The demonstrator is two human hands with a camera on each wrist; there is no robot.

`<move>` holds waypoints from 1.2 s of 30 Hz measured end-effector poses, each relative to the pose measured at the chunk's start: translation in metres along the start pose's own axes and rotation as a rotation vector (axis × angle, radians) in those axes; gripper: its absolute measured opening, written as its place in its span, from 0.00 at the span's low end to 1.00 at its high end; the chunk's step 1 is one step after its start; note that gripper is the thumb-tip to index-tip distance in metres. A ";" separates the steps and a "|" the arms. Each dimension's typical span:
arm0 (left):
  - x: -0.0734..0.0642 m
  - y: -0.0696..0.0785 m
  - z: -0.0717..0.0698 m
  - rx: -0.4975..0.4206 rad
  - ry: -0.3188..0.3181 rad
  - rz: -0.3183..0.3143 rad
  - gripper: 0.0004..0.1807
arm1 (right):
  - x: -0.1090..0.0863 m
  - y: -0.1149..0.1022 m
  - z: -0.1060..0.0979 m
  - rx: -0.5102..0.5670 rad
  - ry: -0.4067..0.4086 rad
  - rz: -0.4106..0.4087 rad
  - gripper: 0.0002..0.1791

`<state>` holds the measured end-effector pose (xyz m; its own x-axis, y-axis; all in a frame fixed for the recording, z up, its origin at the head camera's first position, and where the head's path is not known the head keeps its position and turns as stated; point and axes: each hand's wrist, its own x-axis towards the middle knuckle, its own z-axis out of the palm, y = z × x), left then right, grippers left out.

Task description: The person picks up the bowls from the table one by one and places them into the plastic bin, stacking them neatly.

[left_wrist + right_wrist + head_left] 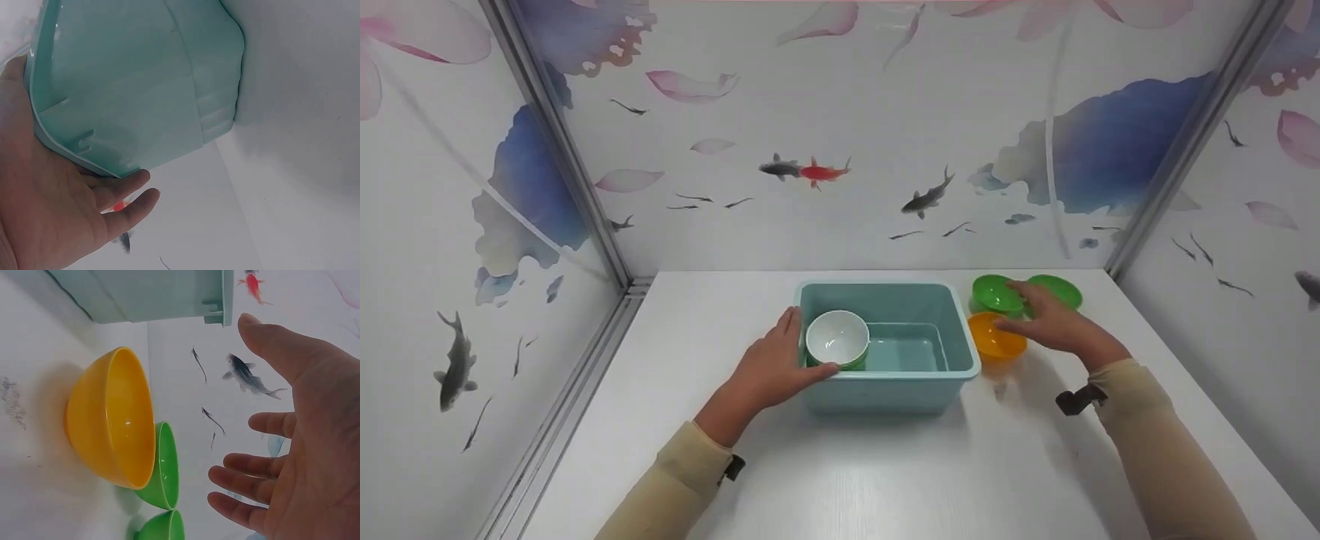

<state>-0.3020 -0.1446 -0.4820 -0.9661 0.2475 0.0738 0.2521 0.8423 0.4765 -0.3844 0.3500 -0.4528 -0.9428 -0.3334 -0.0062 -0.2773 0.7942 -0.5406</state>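
Note:
My left hand [772, 367] rests on the left front corner of a light blue plastic basin [885, 377], thumb along the rim and fingers against the side, as the left wrist view also shows. Inside the basin, at its left, a white-lined bowl [838, 339] sits on something green. My right hand [1054, 322] hovers above an orange bowl [109, 419] with its fingers spread, touching nothing in the right wrist view. Behind the orange bowl stand a green bowl [996, 292] and, farther right, a second green bowl [1061, 290], partly hidden by my fingers.
The white table [840, 472] carries the basin in the middle and the loose bowls to its right. White panels printed with fish and petals enclose the back [840, 232] and both sides, joined by metal corner posts.

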 end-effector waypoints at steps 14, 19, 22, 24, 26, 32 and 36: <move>-0.001 -0.002 -0.003 -0.017 0.011 0.009 0.72 | 0.008 0.015 0.046 -0.162 0.011 0.018 0.67; -0.002 -0.002 -0.001 -0.032 0.017 0.014 0.70 | 0.013 0.021 0.056 -0.147 0.021 0.016 0.70; -0.002 -0.002 0.000 -0.040 0.019 0.016 0.70 | 0.015 0.024 0.060 -0.145 0.020 0.019 0.70; -0.002 -0.002 0.001 -0.038 0.018 0.014 0.71 | 0.015 0.027 0.062 -0.143 0.016 0.034 0.71; -0.003 -0.002 0.001 -0.034 0.017 0.012 0.72 | 0.016 0.029 0.064 -0.141 0.013 0.038 0.71; -0.002 -0.001 0.000 -0.034 0.011 0.001 0.70 | 0.020 0.035 0.067 -0.128 0.013 0.042 0.71; -0.001 0.000 0.000 -0.034 0.011 0.001 0.70 | 0.021 0.037 0.068 -0.089 0.003 0.061 0.71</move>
<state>-0.3009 -0.1449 -0.4825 -0.9664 0.2430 0.0841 0.2515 0.8253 0.5055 -0.4017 0.3375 -0.5297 -0.9589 -0.2816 -0.0344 -0.2345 0.8548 -0.4629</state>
